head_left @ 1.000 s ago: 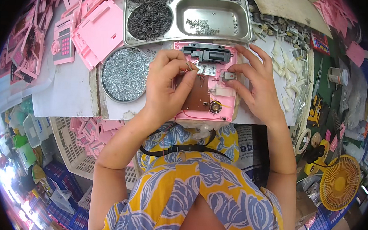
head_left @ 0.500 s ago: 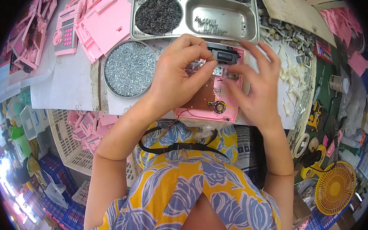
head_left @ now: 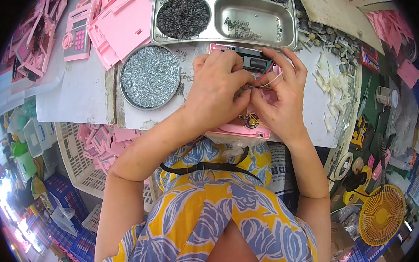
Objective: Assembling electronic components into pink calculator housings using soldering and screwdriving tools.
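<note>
Fingers of both hands are bunched together over the middle of the pink plastic casing point(head_left: 241, 129), pinching thin wires point(head_left: 270, 80) between them. The left hand point(head_left: 216, 90) curls over the casing from the left, its fingertips pressed close against those of the right hand point(head_left: 281, 99); a pale wire loops out between the right thumb and forefinger, with red and green strands just above it. The exact grip beneath the left fingers is hidden from here.

The casing lies open on the white tabletop point(head_left: 77, 99), right in front of the person, its near edge at the tabletop's rim. A small round part with yellow wire point(head_left: 252, 120) shows between the two wrists.

Half a second ago the hands sat slightly apart on the casing, the right one spread flatter over its right side. Now they have drawn in until the fingertips meet, and the wire has been lifted clear into view. A second ago the brown board inside the casing was plainly exposed; now the hands cover most of it.

Just left of the left hand sits a round tin of small silvery screws point(head_left: 149, 77). Beyond the casing stands a steel compartment tray point(head_left: 292, 25), holding dark springs and a few loose bits. Pink casing shells point(head_left: 125, 25) are stacked at the far left.
</note>
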A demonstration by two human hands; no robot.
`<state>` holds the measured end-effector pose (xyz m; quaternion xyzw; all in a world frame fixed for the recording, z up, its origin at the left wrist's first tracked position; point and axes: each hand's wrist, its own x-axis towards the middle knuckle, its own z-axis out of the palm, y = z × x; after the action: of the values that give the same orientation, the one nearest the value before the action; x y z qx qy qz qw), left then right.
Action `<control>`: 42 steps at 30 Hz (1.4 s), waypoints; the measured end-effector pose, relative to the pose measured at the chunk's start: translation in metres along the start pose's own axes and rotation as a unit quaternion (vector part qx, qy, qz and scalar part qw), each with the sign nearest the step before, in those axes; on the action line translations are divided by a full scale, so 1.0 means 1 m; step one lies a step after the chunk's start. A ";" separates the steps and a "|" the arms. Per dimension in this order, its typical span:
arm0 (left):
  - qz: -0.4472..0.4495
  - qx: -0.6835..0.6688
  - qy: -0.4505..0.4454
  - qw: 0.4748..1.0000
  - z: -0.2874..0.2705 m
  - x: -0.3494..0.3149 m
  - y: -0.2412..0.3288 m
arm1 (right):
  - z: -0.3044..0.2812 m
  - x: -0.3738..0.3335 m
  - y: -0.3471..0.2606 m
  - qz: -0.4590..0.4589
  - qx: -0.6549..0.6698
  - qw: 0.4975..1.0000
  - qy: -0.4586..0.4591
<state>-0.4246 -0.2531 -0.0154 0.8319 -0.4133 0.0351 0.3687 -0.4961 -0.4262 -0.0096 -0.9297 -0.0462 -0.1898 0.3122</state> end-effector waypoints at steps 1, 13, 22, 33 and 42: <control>0.003 0.007 -0.003 1.000 -0.001 0.001 0.000 | 0.000 -0.001 0.001 -0.001 0.001 1.000 0.001; -0.019 0.067 0.056 0.996 -0.019 -0.036 -0.018 | -0.012 -0.009 -0.005 -0.020 0.018 0.999 -0.038; -0.033 -0.217 -0.050 0.974 -0.015 -0.004 0.030 | -0.028 -0.007 -0.002 -0.085 0.124 0.988 -0.018; -0.103 -0.215 -0.072 0.969 -0.004 0.004 0.026 | -0.125 -0.102 0.058 0.305 0.232 0.864 0.328; 0.188 -0.040 -0.073 0.979 0.000 0.022 0.032 | -0.250 -0.203 0.136 0.401 0.186 0.659 0.609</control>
<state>-0.4332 -0.2800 0.0112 0.7238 -0.5896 0.0264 0.3575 -0.7370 -0.6780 0.0200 -0.4576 0.4967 -0.5574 0.4829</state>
